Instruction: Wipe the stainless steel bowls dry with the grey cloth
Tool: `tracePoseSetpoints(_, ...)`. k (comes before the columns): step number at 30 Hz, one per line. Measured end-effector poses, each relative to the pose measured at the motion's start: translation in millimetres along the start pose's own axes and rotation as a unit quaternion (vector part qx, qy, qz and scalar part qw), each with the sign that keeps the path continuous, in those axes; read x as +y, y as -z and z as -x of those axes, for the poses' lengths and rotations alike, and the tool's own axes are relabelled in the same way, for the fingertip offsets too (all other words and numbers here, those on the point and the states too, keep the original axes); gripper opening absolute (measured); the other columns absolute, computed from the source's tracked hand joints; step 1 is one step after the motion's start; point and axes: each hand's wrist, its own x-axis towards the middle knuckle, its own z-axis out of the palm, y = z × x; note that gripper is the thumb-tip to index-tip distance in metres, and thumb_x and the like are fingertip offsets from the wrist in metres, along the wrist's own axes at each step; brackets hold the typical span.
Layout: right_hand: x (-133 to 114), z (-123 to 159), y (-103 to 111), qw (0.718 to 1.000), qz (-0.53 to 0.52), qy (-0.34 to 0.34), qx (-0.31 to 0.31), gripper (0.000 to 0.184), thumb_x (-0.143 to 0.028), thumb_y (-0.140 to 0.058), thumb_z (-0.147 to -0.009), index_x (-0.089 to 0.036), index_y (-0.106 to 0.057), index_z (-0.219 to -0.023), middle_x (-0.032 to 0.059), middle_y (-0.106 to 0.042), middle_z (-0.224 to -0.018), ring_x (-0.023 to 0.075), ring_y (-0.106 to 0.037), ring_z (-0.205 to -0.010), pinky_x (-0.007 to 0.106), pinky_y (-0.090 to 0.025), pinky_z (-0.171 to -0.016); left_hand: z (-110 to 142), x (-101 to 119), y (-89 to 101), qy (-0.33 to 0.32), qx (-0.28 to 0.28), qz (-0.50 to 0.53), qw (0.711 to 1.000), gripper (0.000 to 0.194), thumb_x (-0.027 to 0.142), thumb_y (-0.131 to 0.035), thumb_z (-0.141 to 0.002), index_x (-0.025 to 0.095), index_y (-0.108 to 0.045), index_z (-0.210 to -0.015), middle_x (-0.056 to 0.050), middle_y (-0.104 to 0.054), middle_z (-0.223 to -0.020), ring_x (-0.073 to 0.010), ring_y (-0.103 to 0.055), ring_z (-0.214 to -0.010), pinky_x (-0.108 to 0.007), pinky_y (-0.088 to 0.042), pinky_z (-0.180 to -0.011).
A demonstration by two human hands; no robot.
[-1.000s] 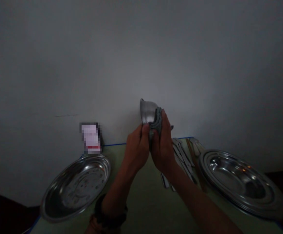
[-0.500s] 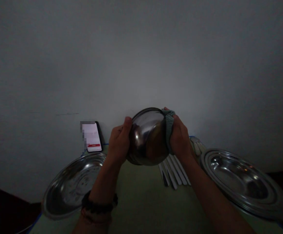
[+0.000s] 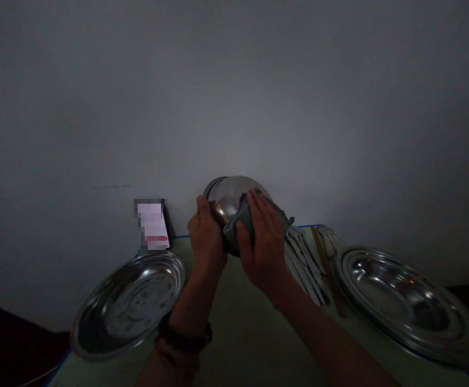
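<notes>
Cloth (image 3: 233, 230) pressed to the side of a shiny bowl (image 3: 234, 188)

The bowl is in the air over the far edge of the table (image 3: 238, 336), with the wall (image 3: 234, 86) behind it. It is silvery metal, smooth and rounded, and its outside faces the camera. It is tilted, so the rim shows as a thin, darker curved band at the upper left. The upper part of the curve is a soft, even grey; lower down sits a small bright highlight with brownish, darker reflections around it. The underside falls into shadow, and the inside is hidden.

The left hand (image 3: 208, 239) grasps the bowl at its left side, thumb pointing up. The right hand (image 3: 264, 236) holds the cloth flat against the bowl, fingers extended and thumb apart. The cloth is grey-green and bunched, its edge poking out beyond the knuckles on the right.

A metal dish (image 3: 93, 328) with pale spots on its bottom lies along the table's left edge. A phone (image 3: 154, 223), partly pixelated, stands by the far left corner. Cutlery (image 3: 305, 263) lies toward the far right corner, next to metal plates (image 3: 456, 344) along the right edge.
</notes>
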Motion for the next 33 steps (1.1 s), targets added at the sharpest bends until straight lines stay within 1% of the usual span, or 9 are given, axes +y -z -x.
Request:
tracePoseSetpoints(4,6,-5,3,0.999,-0.045,-0.003,0.001,0.05,-0.029,-0.031,-0.097,-0.014,-0.037,-0.144,0.0137,-0.042,-0.148,0.0196,-0.031,-0.141,0.046,-0.03,-0.115,4,2,2.8,-0.091,-0.085,-0.111,0.986,0.053,0.051,-0.041,-0.09,0.02,-0.045,-0.048,0.003,-0.043,-0.046,-0.0118,-0.037,-0.047,-0.026,-0.03,-0.047)
tracePoseSetpoints(7,14,-12,7,0.998,-0.068,-0.008,0.013,0.046,-0.027,-0.031,-0.097,-0.016,-0.044,-0.14,0.0105,-0.045,-0.147,0.0182,-0.03,-0.142,0.047,-0.028,-0.115,3,-3,3.7,-0.095,-0.179,-0.133,0.97,0.053,0.056,-0.041,-0.089,0.02,-0.048,-0.051,0.002,-0.046,-0.048,-0.0127,-0.04,-0.049,-0.025,-0.032,-0.048)
tracePoseSetpoints(11,20,-22,18,0.997,-0.065,-0.026,0.018,0.035,-0.028,-0.037,-0.096,-0.023,-0.064,-0.117,0.0056,-0.067,-0.122,0.0191,-0.051,-0.125,0.047,-0.034,-0.11,-3,-11,6.1,-0.092,-0.288,-0.11,0.947,0.053,0.061,-0.044,-0.084,0.019,-0.051,-0.053,0.001,-0.05,-0.05,-0.0131,-0.042,-0.05,-0.025,-0.034,-0.047)
tracePoseSetpoints(15,27,-30,25,0.99,-0.114,-0.077,0.014,0.033,-0.031,-0.038,-0.095,-0.022,-0.068,-0.105,0.007,-0.07,-0.111,0.0189,-0.06,-0.11,0.04,-0.041,-0.101,-12,-8,16.3,-0.078,-0.33,-0.119,0.933,0.053,0.063,-0.051,-0.079,0.017,-0.056,-0.052,0.001,-0.051,-0.047,-0.0118,-0.042,-0.046,-0.022,-0.031,-0.042)
tracePoseSetpoints(20,53,-27,20,0.963,-0.156,-0.219,0.022,0.036,-0.043,-0.041,-0.092,-0.021,-0.07,-0.097,0.0075,-0.072,-0.099,0.0211,-0.063,-0.095,0.037,-0.044,-0.09,-31,10,44.0,-0.127,-0.292,-0.137,0.938,0.044,0.054,-0.063,-0.073,0.018,-0.063,-0.048,0.0,-0.052,-0.043,-0.0107,-0.042,-0.041,-0.021,-0.029,-0.037)
tracePoseSetpoints(25,61,-16,2,0.929,-0.22,-0.27,-0.124,0.04,-0.055,-0.054,-0.081,-0.021,-0.07,-0.069,0.0055,-0.072,-0.072,0.0235,-0.065,-0.077,0.041,-0.048,-0.08,-39,28,72.7,-0.209,-0.194,-0.113,0.952,0.036,0.053,-0.068,-0.069,0.021,-0.067,-0.053,0.001,-0.053,-0.044,-0.0107,-0.044,-0.041,-0.02,-0.032,-0.037)
tracePoseSetpoints(28,52,-17,1,0.854,-0.353,-0.345,-0.164,0.054,-0.067,-0.045,-0.081,-0.02,-0.07,-0.076,0.0083,-0.073,-0.079,0.0235,-0.067,-0.08,0.042,-0.049,-0.083,-31,35,75.4,-0.232,-0.247,-0.156,0.928,0.031,0.049,-0.072,-0.067,0.021,-0.068,-0.053,0.002,-0.053,-0.044,-0.0112,-0.045,-0.042,-0.021,-0.032,-0.039)
tracePoseSetpoints(31,47,-25,14,0.726,-0.478,-0.48,-0.123,0.063,-0.074,-0.037,-0.08,-0.02,-0.066,-0.089,0.0102,-0.071,-0.082,0.0235,-0.068,-0.073,0.043,-0.053,-0.074,-23,36,67.4,-0.247,-0.368,-0.233,0.866,0.025,0.042,-0.073,-0.069,0.02,-0.072,-0.057,0.002,-0.058,-0.047,-0.0122,-0.05,-0.046,-0.021,-0.035,-0.044)
tracePoseSetpoints(33,47,-31,27,0.683,-0.493,-0.525,-0.123,0.061,-0.074,-0.038,-0.079,-0.02,-0.063,-0.094,0.009,-0.069,-0.08,0.0234,-0.067,-0.065,0.042,-0.053,-0.063,-20,32,60.3,-0.275,-0.43,-0.263,0.819,0.02,0.039,-0.072,-0.072,0.022,-0.075,-0.062,-0.001,-0.065,-0.055,-0.0149,-0.058,-0.054,-0.022,-0.041,-0.051)
